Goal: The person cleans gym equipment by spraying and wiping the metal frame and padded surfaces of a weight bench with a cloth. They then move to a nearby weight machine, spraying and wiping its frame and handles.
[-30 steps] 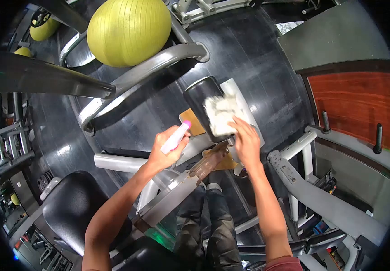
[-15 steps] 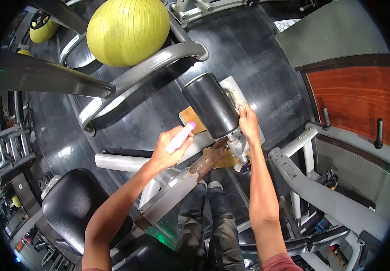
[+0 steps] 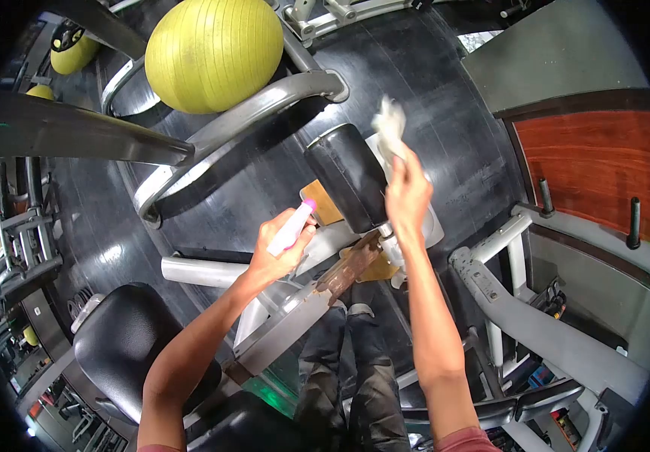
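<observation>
Right hand point(image 3: 408, 197), pinching the crumpled white cloth point(image 3: 389, 129) above its fingers, has lifted it off the black cylindrical padded roller point(image 3: 344, 177) immediately left of it, leaving the roller uncovered; left hand point(image 3: 276, 256) remains clenched round the white pink-capped spray bottle point(image 3: 292, 228).

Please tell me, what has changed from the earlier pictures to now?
The right hand slid the white cloth off the top of the black roller pad, round its right side, and now holds it raised beside it. The left hand still holds the spray bottle in nearly the same place; the pad has not moved.
</observation>
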`<state>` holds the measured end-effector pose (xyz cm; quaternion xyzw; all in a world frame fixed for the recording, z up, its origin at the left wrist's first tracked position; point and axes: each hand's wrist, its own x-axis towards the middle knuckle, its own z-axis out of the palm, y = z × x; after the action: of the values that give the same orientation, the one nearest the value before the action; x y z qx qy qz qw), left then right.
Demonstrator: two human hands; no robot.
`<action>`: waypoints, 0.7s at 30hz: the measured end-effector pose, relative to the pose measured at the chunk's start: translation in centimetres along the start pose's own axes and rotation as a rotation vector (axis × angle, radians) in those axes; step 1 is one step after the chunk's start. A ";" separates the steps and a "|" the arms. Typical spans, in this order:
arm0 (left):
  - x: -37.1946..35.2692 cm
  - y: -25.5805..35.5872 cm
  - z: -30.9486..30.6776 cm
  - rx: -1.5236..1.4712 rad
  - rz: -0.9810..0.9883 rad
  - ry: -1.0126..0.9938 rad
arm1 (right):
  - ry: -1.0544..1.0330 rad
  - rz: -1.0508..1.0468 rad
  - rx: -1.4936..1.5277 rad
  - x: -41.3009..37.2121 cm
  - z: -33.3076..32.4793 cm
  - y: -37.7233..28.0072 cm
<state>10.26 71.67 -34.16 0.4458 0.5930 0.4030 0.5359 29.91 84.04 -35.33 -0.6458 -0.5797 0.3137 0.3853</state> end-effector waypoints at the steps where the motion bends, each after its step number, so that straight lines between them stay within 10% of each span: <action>1: -0.1 0.0 0.0 0.000 -0.007 -0.003 | 0.034 -0.214 0.029 0.5 2.0 0.7; 5: 0.0 0.3 -0.2 0.025 -0.033 -0.017 | -0.268 -0.588 -0.461 0.3 5.6 -0.2; 11: -0.1 0.5 0.2 -0.028 -0.044 0.067 | -0.491 -0.523 -0.451 -5.6 -5.2 1.8; 16: 0.0 0.2 0.0 -0.017 0.040 0.053 | -0.355 0.235 -0.167 -6.1 -9.6 3.8; 21: -0.2 0.1 0.1 0.025 0.033 0.013 | -0.112 -0.049 0.003 -0.9 -4.0 -1.3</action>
<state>10.36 71.55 -34.03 0.4598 0.5941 0.4073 0.5194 32.55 82.69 -32.19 -0.6121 -0.6156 0.3408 0.3609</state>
